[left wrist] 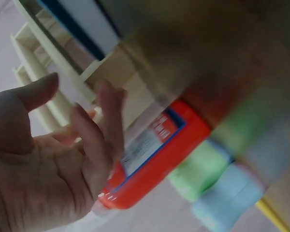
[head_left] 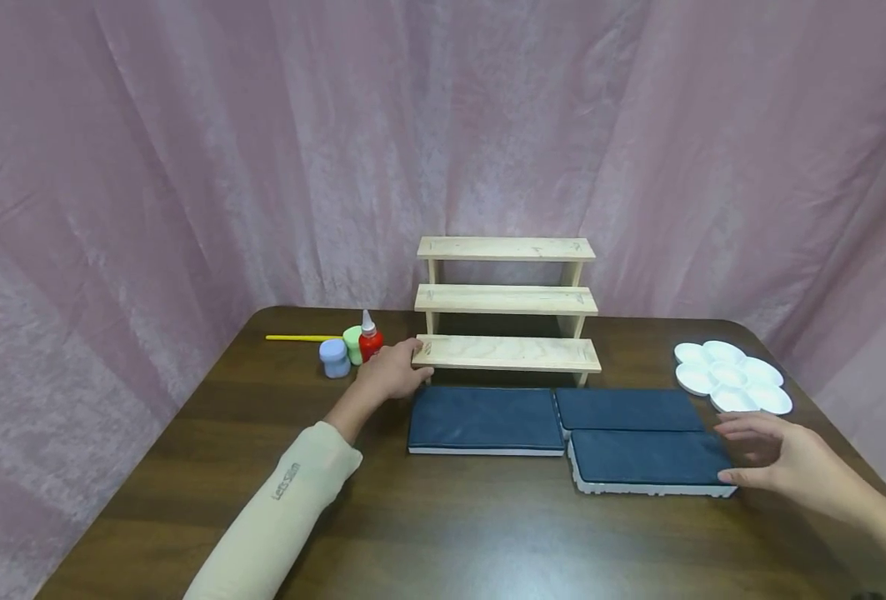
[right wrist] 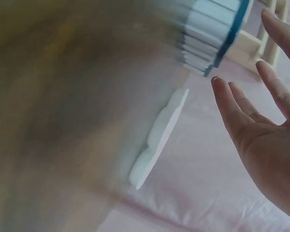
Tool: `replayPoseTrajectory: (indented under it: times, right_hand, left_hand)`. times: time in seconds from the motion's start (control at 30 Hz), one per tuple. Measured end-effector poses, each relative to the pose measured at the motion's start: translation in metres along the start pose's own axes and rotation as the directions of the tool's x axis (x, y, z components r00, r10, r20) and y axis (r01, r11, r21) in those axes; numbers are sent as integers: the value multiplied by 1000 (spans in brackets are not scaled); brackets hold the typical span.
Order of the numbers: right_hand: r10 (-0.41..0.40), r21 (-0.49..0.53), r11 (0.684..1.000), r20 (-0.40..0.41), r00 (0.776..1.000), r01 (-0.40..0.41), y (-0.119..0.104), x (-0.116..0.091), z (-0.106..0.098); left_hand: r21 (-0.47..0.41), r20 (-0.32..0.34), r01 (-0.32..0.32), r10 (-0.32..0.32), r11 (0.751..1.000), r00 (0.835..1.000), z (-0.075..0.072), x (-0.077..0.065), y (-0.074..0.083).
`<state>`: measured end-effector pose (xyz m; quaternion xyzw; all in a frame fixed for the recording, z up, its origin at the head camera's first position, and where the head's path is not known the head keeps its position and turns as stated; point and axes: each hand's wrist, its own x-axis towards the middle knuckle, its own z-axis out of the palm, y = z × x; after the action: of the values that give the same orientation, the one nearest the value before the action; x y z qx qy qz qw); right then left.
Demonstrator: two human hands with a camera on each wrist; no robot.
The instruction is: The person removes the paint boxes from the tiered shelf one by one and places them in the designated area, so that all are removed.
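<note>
My left hand (head_left: 396, 372) is at the left end of the lowest step of a pale wooden three-step stand (head_left: 506, 353). Its thumb and fingers are apart there; whether they touch the wood I cannot tell. Beside that hand stands a red bottle (left wrist: 157, 154) with a pointed white nozzle. My right hand (head_left: 791, 457) is spread at the right end of the front dark-blue-topped white block (head_left: 648, 458), thumb close to its corner. In the right wrist view, a gap shows between the fingers and the block's ribbed white side (right wrist: 208, 34).
Two more dark-blue-topped pieces, a left one (head_left: 488, 419) and a rear right one (head_left: 626, 408), lie before the stand. A white flower-shaped palette (head_left: 729, 375) is at right. Left are a blue jar (head_left: 334, 358), a green jar (head_left: 352, 342) and a yellow stick (head_left: 302, 337).
</note>
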<state>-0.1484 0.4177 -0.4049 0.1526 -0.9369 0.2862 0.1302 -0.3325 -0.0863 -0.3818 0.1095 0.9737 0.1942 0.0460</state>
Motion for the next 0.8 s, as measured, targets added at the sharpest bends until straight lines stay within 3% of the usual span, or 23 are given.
replayPoseTrajectory:
  times: [0.13, 0.3, 0.43, 0.63, 0.7, 0.8]
  right_hand:
    - [5, -24, 1000, -17, 1000, -5, -9, 9, -1]
    - [-31, 0, 1000, -12, 999, 31, -18, 21, 5]
    - [-42, 29, 999, -50, 998, 44, -27, 33, 14]
    - [-26, 18, 999, -76, 997, 28, -47, 50, 29]
    - [-27, 34, 999, -98, 995, 30, -53, 55, 34]
    - [-7, 46, 999, -131, 991, 13, -61, 61, 42]
  left_hand:
    - [65, -37, 50, -47, 997, 998, -6, -10, 6]
    - [80, -59, 34, -29, 996, 998, -13, -30, 19]
    - [57, -133, -50, 58, 997, 989, -15, -45, 31]
    - [-11, -302, -216, 203, 976, 931, -8, -53, 40]
    - [-24, -314, -246, 226, 969, 922, -5, -54, 42]
    - [-40, -298, -261, 238, 964, 924, 1, -56, 44]
